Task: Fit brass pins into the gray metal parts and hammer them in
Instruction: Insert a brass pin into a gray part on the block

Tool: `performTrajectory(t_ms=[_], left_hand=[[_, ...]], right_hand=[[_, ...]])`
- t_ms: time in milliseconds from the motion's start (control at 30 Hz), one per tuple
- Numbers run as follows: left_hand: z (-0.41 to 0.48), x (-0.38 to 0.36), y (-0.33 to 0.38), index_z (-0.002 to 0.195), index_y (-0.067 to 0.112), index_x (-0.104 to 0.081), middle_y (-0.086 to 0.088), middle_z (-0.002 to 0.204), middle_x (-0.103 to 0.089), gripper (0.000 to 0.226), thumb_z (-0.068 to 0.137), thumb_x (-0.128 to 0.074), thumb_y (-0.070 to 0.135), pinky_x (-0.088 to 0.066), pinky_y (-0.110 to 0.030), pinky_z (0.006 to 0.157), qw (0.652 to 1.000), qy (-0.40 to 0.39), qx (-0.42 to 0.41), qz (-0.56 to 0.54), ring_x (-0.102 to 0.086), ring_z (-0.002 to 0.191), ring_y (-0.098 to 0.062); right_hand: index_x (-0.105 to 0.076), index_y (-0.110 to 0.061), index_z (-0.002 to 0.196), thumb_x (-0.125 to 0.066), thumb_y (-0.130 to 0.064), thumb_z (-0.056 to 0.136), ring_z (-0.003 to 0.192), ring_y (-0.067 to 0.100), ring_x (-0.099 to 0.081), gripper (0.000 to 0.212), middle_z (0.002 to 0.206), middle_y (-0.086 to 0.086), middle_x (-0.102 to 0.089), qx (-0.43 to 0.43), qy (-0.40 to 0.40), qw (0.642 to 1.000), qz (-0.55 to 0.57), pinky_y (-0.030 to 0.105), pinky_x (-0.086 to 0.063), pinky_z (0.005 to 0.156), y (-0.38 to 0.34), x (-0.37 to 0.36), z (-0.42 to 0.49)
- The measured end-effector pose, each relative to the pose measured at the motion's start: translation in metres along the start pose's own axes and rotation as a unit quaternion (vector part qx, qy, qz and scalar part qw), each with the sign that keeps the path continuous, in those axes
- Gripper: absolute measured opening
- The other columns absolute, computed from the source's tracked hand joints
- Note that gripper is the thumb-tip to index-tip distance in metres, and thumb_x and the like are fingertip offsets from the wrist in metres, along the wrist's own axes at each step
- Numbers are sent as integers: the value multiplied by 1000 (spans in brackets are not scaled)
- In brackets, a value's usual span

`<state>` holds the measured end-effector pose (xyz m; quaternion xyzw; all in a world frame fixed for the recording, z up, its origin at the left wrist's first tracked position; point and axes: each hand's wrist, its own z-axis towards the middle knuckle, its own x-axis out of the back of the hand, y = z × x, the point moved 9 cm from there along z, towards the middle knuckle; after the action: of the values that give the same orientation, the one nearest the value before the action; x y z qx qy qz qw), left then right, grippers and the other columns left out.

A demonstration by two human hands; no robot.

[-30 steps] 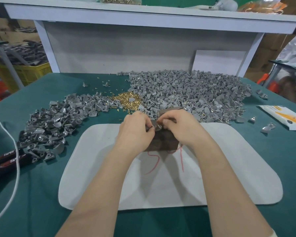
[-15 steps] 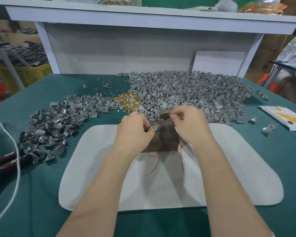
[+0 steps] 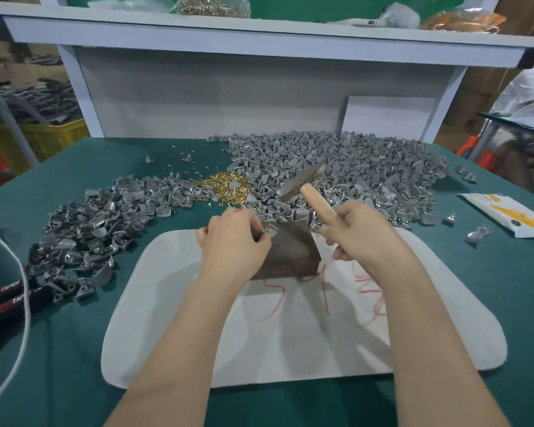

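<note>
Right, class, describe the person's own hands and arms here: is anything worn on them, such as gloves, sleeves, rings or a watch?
The left hand and right hand wear no gloves, and no ring shows on either. The left forearm and right forearm are uncovered down to the picture's lower edge: no sleeve, watch or bracelet in view.

We read the word TAPER in white capitals on each of the two black tool handles point(image 3: 13, 291) at the table's left edge. Red scrawl on the white mat point(image 3: 154, 303) looks like a 5 and a 1; the rest is illegible. We cannot read the white packet's point(image 3: 506, 217) print.
</note>
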<state>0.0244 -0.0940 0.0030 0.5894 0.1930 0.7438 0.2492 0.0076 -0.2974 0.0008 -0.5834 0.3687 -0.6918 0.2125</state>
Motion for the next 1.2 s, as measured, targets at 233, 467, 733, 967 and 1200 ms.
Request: performTrajectory(t_ms=[233, 467, 733, 967, 1200], left_hand=[[4, 11, -13, 80, 26, -60, 1, 106, -61, 7, 87, -60, 27, -31, -37, 90, 999, 27, 36, 29, -52, 106, -26], [6, 9, -18, 81, 16, -70, -1, 108, -63, 13, 86, -63, 25, -33, -36, 89, 998, 34, 38, 20, -52, 108, -28], [8, 6, -20, 80, 15, -71, -1, 108, -63, 14, 86, -64, 26, -36, -37, 90, 999, 24, 42, 12, -53, 109, -28], [8, 6, -20, 82, 16, -69, -1, 109, -63, 13, 86, -64, 27, -35, -38, 91, 999, 18, 48, 1, -52, 110, -29], [6, 8, -20, 79, 13, -70, -2, 106, -65, 14, 86, -63, 24, -36, -37, 90, 998, 28, 52, -9, -53, 108, -30]], right_hand=[[-58, -45, 119, -61, -28, 88, 75, 15, -54, 36, 74, -20, -57, 159, 27, 982, -100, 30, -46, 72, -46, 11, -29], [-57, -41, 126, -58, -25, 90, 106, 11, -59, 39, 116, -17, -65, 206, 50, 974, -80, 30, -45, 94, -60, 17, -41], [-53, -47, 126, -55, -29, 91, 100, 16, -61, 39, 107, -16, -67, 206, 28, 968, -140, 36, -49, 88, -63, 11, -46], [-51, -52, 125, -56, -30, 91, 103, 16, -59, 40, 102, -16, -66, 185, -39, 965, -182, 35, -48, 89, -59, -3, -46], [-53, -45, 128, -55, -28, 92, 104, 16, -60, 40, 116, -14, -66, 206, 74, 970, -104, 37, -48, 93, -67, 25, -45]])
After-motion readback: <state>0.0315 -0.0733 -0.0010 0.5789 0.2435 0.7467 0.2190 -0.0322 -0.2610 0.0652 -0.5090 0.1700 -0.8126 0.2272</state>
